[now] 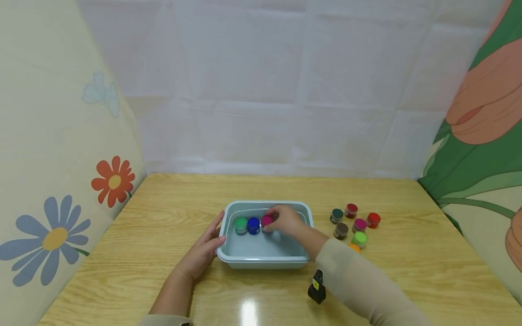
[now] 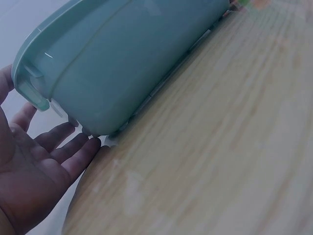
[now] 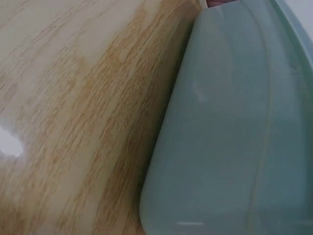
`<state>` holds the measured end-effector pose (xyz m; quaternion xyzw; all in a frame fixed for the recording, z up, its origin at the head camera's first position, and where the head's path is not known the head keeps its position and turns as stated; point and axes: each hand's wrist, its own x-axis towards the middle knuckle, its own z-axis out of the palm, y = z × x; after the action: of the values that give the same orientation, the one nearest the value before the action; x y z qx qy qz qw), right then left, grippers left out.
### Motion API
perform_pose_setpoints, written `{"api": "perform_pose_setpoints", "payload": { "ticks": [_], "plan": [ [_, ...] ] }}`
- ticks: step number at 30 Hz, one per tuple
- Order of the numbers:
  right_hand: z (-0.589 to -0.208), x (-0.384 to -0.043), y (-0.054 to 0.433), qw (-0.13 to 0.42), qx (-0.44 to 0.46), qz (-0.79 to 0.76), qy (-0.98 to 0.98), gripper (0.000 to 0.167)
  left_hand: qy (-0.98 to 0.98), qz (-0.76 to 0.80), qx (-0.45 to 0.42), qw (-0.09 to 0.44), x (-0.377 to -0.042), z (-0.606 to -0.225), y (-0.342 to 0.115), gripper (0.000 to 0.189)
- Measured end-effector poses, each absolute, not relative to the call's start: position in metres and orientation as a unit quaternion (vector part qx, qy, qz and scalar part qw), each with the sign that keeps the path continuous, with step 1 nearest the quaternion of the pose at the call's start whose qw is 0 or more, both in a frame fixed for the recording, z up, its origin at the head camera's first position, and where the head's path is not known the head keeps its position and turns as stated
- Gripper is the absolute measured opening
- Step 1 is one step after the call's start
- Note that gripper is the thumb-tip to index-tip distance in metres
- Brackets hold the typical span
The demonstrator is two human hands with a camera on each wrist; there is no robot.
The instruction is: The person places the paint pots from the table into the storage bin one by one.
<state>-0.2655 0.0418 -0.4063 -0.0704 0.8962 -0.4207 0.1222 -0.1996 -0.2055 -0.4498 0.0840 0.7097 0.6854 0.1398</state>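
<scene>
A pale blue-green plastic tub [image 1: 265,259] stands on the wooden table. Inside it, a green paint jar [image 1: 241,225] and a blue paint jar [image 1: 253,225] sit side by side. To the right of these, my right hand [image 1: 285,221] pinches a magenta paint jar [image 1: 267,221] between thumb and fingers, low in the tub. My left hand [image 1: 201,251] rests against the tub's left end, thumb at the rim. In the left wrist view its fairly straight fingers [image 2: 80,159] touch the end wall under the rim. The right wrist view holds only the tub's side [image 3: 215,127] and tabletop.
Right of the tub stand several more paint jars: dark green [image 1: 336,215], dark red [image 1: 351,210], red [image 1: 373,220], magenta [image 1: 360,225], brown [image 1: 341,231], light green [image 1: 360,239] and orange [image 1: 355,247], partly behind the sleeve. A black device [image 1: 316,290] sits at the right wrist.
</scene>
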Motion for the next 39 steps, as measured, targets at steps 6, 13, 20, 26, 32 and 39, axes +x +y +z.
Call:
{"api": "perform_pose_setpoints", "payload": {
  "ticks": [6, 13, 20, 26, 32, 39],
  "plan": [
    [-0.406, -0.264, 0.037, 0.129, -0.059, -0.406, 0.903, 0.045, 0.711, 0.684, 0.087, 0.139, -0.199, -0.45, -0.206, 0.072],
    [-0.409, -0.263, 0.034, 0.128, -0.052, -0.401, 0.906, 0.044, 0.712, 0.682, 0.091, 0.14, -0.199, -0.449, -0.206, 0.072],
    [-0.409, -0.264, 0.036, 0.131, -0.05, -0.407, 0.903, 0.046, 0.713, 0.681, 0.091, 0.141, -0.198, -0.448, -0.206, 0.072],
    [-0.402, -0.263, 0.041, 0.133, -0.046, -0.423, 0.895, 0.045, 0.709, 0.686, 0.091, 0.14, -0.199, -0.448, -0.205, 0.072],
    [-0.389, -0.258, 0.054, 0.109, -0.046, -0.432, 0.894, 0.043, 0.708, 0.686, 0.094, 0.141, -0.199, -0.449, -0.205, 0.072],
    [-0.376, -0.252, 0.08, 0.085, -0.035, -0.469, 0.878, 0.044, 0.708, 0.686, 0.092, 0.142, -0.199, -0.449, -0.206, 0.072]
  ]
}}
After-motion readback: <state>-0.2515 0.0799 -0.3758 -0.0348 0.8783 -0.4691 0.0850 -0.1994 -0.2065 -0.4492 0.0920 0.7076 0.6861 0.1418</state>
